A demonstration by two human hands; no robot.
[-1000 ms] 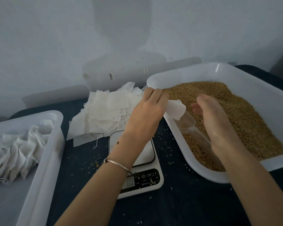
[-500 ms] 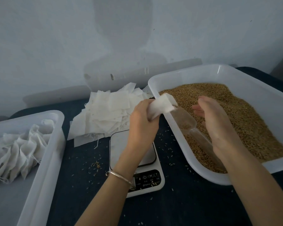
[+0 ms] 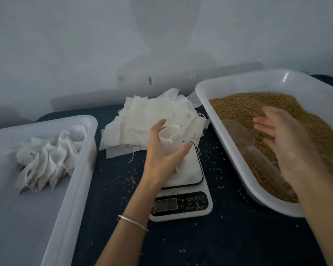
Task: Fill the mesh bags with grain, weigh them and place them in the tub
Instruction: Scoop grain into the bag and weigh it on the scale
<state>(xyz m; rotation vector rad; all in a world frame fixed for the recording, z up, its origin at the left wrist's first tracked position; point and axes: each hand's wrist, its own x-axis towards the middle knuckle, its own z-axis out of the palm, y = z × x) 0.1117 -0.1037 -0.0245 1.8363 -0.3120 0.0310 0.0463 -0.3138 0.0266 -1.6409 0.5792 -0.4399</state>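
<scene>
My left hand (image 3: 161, 156) holds an empty white mesh bag (image 3: 169, 139) upright over the white kitchen scale (image 3: 188, 189), thumb and fingers curled round it with its mouth open. My right hand (image 3: 284, 143) hovers with fingers spread and blurred above the brown grain (image 3: 258, 106) in the white tray (image 3: 236, 83) on the right. A clear plastic scoop (image 3: 244, 139) lies on the grain under that hand, untouched. A pile of flat empty bags (image 3: 142, 120) sits behind the scale. The white tub (image 3: 81, 169) on the left holds several filled bags (image 3: 48, 156).
Loose grains (image 3: 131, 179) are scattered on the dark tabletop (image 3: 219, 242) around the scale. A pale wall (image 3: 161, 45) rises close behind the table. The tub's near half shows bare floor.
My left hand has brought the bag down from the tray's edge to the scale and turned its mouth upward. My right hand has shifted slightly over the scoop.
</scene>
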